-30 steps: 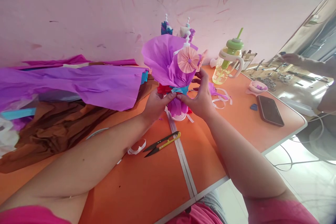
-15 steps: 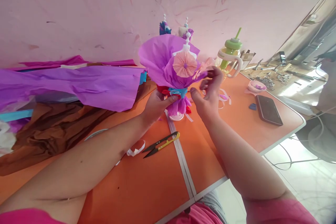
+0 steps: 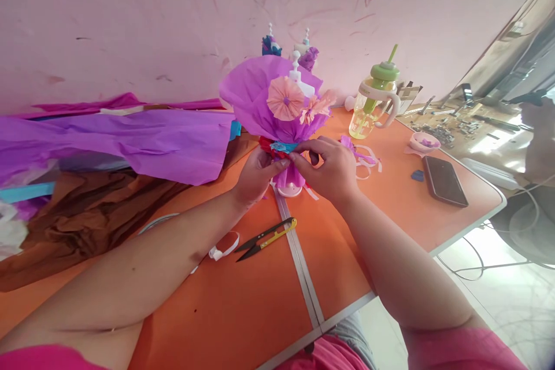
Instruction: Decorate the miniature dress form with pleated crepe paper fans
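A small white mannequin stand (image 3: 296, 74) stands on the orange table, wrapped in a purple crepe-paper dress (image 3: 251, 92). Two pink paper flowers (image 3: 286, 98) sit on its upper front, and crumpled blue paper (image 3: 284, 147) and red paper (image 3: 265, 143) circle its waist. My left hand (image 3: 255, 176) is closed round the waist from the left, thumb in front. From the right, my right hand (image 3: 329, 165) pinches the waist by the blue paper, thumb against the bent fingers. Below the dress shows the white round base (image 3: 289, 189).
Yellow-handled thread snips (image 3: 269, 238) and a white ribbon loop (image 3: 224, 248) lie in front. Purple crepe sheets (image 3: 173, 144) and brown paper (image 3: 95, 208) cover the left. On the right are a green-lidded bottle (image 3: 373, 98), a pink bowl (image 3: 425, 142) and a phone (image 3: 444, 180).
My right hand has moved down and left from beside the flowers to the waist and its fingers have closed there. The dress has leaned slightly left. My left hand keeps its hold.
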A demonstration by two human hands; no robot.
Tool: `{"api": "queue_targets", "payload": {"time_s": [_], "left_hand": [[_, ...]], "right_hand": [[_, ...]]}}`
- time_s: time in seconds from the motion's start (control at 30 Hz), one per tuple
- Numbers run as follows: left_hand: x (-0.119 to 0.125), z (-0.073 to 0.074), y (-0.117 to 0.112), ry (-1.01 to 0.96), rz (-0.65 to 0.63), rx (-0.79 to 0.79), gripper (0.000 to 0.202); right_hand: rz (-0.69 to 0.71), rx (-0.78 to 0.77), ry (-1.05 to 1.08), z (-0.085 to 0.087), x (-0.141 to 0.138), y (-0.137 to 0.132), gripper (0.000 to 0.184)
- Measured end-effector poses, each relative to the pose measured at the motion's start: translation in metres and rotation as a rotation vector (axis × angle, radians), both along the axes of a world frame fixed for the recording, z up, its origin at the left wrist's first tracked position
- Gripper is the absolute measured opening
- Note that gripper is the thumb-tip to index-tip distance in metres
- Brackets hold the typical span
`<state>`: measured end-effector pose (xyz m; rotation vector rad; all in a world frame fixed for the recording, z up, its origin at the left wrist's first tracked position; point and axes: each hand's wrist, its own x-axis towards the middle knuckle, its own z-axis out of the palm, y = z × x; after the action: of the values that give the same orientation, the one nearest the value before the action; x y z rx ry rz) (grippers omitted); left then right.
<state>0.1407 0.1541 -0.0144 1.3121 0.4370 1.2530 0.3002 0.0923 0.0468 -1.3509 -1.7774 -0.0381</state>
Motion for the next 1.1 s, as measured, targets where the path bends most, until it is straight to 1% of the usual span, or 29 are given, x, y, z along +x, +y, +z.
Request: {"api": "queue_targets", "payload": {"time_s": [0.07, 0.2, 0.27, 0.4, 0.6, 0.7, 0.8, 0.9, 1.03, 1.1], "left_hand": [[0.000, -0.002, 0.000, 0.006, 0.020, 0.002, 0.036], [0.002, -0.004, -0.001, 0.035, 0.114, 0.021, 0.029], [0.003, -0.004, -0.003, 0.035, 0.130, 0.019, 0.029], [0.004, 0.000, -0.005, 0.021, 0.142, 0.018, 0.034], [0.003, 0.004, -0.007, 0.033, 0.164, 0.029, 0.033], [0.005, 0.003, -0.010, 0.048, 0.184, 0.057, 0.034], [0.008, 0.001, -0.013, 0.048, 0.173, 0.063, 0.033], [0.009, -0.002, -0.015, 0.023, 0.169, 0.071, 0.039], [0.006, -0.003, -0.015, -0.018, 0.125, 0.098, 0.045], [0.004, -0.003, -0.015, -0.026, 0.141, 0.109, 0.044]], "right_hand": [[0.002, 0.006, -0.013, 0.000, 0.000, -0.001, 0.017], [0.001, 0.035, -0.048, -0.001, 0.000, -0.003, 0.019], [0.001, 0.043, -0.059, 0.000, -0.001, -0.004, 0.020], [0.018, 0.073, -0.081, 0.001, -0.001, -0.005, 0.020], [0.017, 0.127, -0.163, 0.001, 0.000, -0.008, 0.018], [-0.021, 0.190, -0.213, 0.000, -0.003, -0.011, 0.019], [-0.089, 0.253, -0.242, -0.001, -0.004, -0.012, 0.022], [-0.140, 0.292, -0.239, -0.001, -0.004, -0.010, 0.022], [-0.149, 0.285, -0.235, -0.001, -0.002, -0.009, 0.018], [-0.133, 0.265, -0.230, -0.001, -0.003, -0.010, 0.018]]}}
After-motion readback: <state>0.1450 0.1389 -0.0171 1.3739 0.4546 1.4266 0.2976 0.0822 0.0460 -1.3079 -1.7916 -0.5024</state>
